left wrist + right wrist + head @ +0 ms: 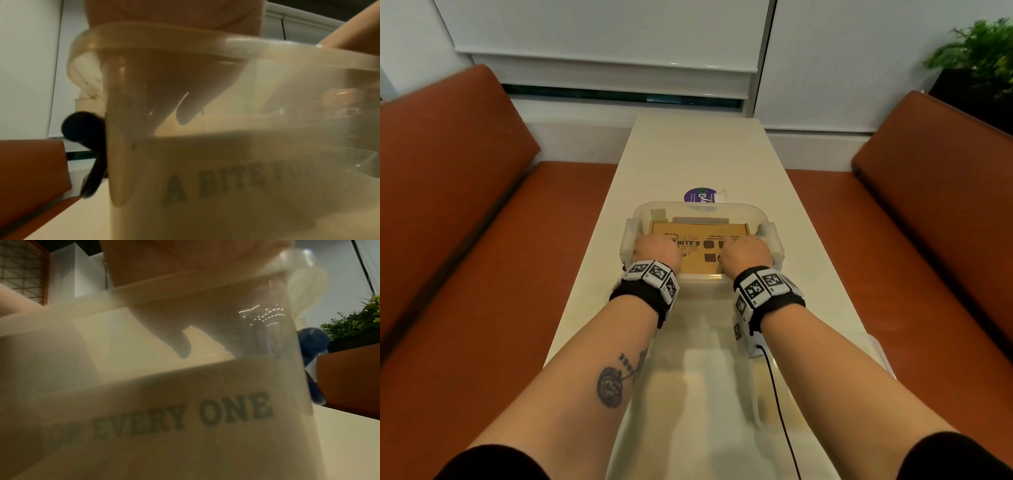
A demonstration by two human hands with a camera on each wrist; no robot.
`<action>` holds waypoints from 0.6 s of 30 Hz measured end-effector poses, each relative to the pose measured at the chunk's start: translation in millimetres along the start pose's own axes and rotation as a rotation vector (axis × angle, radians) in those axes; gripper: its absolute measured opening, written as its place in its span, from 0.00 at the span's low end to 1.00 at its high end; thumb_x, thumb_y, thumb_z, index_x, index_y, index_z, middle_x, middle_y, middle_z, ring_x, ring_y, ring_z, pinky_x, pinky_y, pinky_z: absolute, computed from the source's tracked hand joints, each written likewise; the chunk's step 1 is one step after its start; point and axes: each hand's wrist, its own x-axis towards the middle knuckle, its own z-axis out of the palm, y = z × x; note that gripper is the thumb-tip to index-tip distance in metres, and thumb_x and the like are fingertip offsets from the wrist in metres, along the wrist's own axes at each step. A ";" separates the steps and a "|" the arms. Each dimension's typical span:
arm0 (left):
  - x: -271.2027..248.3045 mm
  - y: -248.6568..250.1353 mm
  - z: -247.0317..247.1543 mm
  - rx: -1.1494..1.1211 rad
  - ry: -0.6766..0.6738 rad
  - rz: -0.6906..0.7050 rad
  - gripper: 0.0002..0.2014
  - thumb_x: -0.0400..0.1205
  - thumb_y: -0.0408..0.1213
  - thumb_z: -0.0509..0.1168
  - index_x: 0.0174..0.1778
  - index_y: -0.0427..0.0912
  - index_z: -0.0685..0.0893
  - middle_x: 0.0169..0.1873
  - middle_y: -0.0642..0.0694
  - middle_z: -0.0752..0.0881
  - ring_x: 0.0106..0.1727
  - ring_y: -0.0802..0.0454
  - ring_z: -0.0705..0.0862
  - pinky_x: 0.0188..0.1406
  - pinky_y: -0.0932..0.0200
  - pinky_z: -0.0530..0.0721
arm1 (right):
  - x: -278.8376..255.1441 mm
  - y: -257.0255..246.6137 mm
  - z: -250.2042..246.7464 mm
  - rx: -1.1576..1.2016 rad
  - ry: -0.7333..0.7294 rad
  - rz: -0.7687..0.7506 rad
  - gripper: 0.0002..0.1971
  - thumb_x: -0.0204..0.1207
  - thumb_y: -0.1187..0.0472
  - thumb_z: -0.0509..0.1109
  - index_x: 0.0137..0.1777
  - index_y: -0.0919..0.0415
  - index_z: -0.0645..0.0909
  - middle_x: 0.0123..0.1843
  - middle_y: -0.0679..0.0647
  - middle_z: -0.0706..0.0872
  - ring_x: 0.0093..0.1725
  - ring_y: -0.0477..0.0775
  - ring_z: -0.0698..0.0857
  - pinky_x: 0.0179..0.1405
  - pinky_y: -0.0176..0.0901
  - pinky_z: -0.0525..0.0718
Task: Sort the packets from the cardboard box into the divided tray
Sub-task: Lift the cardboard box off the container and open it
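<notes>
A brown cardboard box (698, 251) printed "BITE'S" lies with its lid down inside a clear plastic tub (698, 205) on the table. My left hand (655, 253) is over the box's near left part and my right hand (744, 253) over its near right part, both inside the tub with fingers curled down onto the lid. Through the cloudy tub wall (308, 65) a left fingertip (185, 113) points down at the box (226, 186). A right fingertip (183, 347) does the same above the box (185, 418). No packets show. A clear tray (876, 349) lies under my forearms.
The narrow cream table (695, 154) runs away from me between two orange benches (465, 240) (928, 240). A purple sticker (698, 196) sits just beyond the tub. Side latches (628, 240) (774, 240) stick out from the tub. A potted plant (979, 51) stands at the far right.
</notes>
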 end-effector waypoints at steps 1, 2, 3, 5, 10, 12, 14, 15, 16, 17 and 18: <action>-0.7 0.3 -1.1 0.020 0.005 0.018 0.14 0.86 0.34 0.52 0.55 0.35 0.83 0.57 0.39 0.83 0.59 0.44 0.82 0.52 0.55 0.81 | -0.5 0.0 -0.8 -0.064 -0.021 -0.048 0.21 0.85 0.52 0.49 0.64 0.62 0.79 0.58 0.61 0.83 0.58 0.60 0.82 0.47 0.47 0.75; -0.9 0.7 -2.1 0.036 0.007 0.036 0.14 0.86 0.34 0.52 0.54 0.36 0.83 0.56 0.40 0.84 0.59 0.44 0.82 0.53 0.56 0.80 | -0.6 0.1 -0.7 -0.103 -0.029 -0.082 0.22 0.85 0.54 0.47 0.65 0.60 0.79 0.58 0.61 0.83 0.58 0.60 0.82 0.45 0.47 0.72; -0.7 1.9 -3.2 0.045 -0.001 0.048 0.14 0.86 0.34 0.52 0.52 0.37 0.83 0.55 0.40 0.84 0.59 0.45 0.81 0.53 0.56 0.78 | -0.5 0.0 -1.3 -0.123 -0.036 -0.097 0.22 0.86 0.54 0.46 0.66 0.59 0.79 0.58 0.61 0.83 0.58 0.61 0.81 0.44 0.48 0.71; -0.1 4.7 -3.5 0.041 -0.025 0.039 0.14 0.86 0.34 0.51 0.51 0.38 0.83 0.56 0.40 0.84 0.59 0.44 0.80 0.54 0.55 0.76 | -0.8 -0.3 -3.8 -0.143 -0.058 -0.101 0.23 0.86 0.54 0.44 0.68 0.57 0.78 0.59 0.61 0.83 0.59 0.61 0.81 0.45 0.48 0.70; 3.8 7.4 -0.9 -0.062 -0.014 -0.113 0.12 0.85 0.37 0.56 0.54 0.36 0.82 0.57 0.39 0.82 0.57 0.46 0.81 0.44 0.57 0.76 | -4.0 0.4 -5.4 -0.090 -0.048 -0.044 0.29 0.85 0.45 0.45 0.62 0.64 0.82 0.59 0.63 0.84 0.60 0.62 0.80 0.57 0.51 0.77; 5.0 7.6 -2.0 -0.096 0.010 -0.143 0.11 0.85 0.38 0.57 0.49 0.37 0.83 0.53 0.40 0.84 0.54 0.46 0.84 0.41 0.57 0.79 | -5.9 0.0 -6.1 -0.004 0.005 -0.001 0.31 0.83 0.41 0.48 0.56 0.67 0.84 0.57 0.64 0.85 0.58 0.61 0.81 0.59 0.53 0.80; 3.7 7.8 -4.1 -0.095 0.032 -0.132 0.12 0.86 0.39 0.56 0.46 0.38 0.83 0.50 0.41 0.86 0.52 0.46 0.86 0.38 0.57 0.78 | -6.4 -1.1 -6.0 0.040 0.050 0.007 0.31 0.82 0.40 0.51 0.56 0.68 0.84 0.56 0.63 0.85 0.57 0.61 0.82 0.58 0.55 0.82; 3.8 8.1 -4.2 -0.081 0.048 -0.110 0.13 0.86 0.40 0.56 0.45 0.38 0.83 0.49 0.42 0.87 0.51 0.46 0.86 0.39 0.57 0.78 | -6.3 -1.4 -6.0 0.052 0.072 0.007 0.31 0.82 0.40 0.52 0.56 0.68 0.84 0.56 0.63 0.85 0.57 0.61 0.82 0.57 0.54 0.83; 3.5 8.2 -4.3 -0.067 0.059 -0.095 0.15 0.87 0.39 0.55 0.45 0.38 0.84 0.49 0.42 0.87 0.51 0.46 0.86 0.40 0.56 0.79 | -6.1 -1.5 -6.3 0.055 0.088 0.007 0.31 0.83 0.40 0.52 0.56 0.68 0.83 0.56 0.64 0.85 0.57 0.61 0.83 0.57 0.53 0.82; 3.3 7.7 -4.4 -0.061 0.070 -0.090 0.16 0.87 0.39 0.54 0.45 0.37 0.85 0.49 0.42 0.87 0.52 0.46 0.86 0.41 0.56 0.80 | -5.4 -1.7 -6.5 0.050 0.090 0.005 0.31 0.83 0.41 0.51 0.57 0.69 0.83 0.57 0.64 0.84 0.57 0.62 0.83 0.56 0.52 0.82; 3.2 6.4 -4.7 -0.073 0.079 -0.095 0.16 0.88 0.39 0.54 0.45 0.37 0.85 0.48 0.42 0.88 0.51 0.45 0.87 0.41 0.56 0.80 | -5.1 -2.3 -6.8 0.046 0.082 0.005 0.32 0.84 0.41 0.50 0.58 0.70 0.82 0.58 0.65 0.84 0.58 0.62 0.82 0.56 0.52 0.80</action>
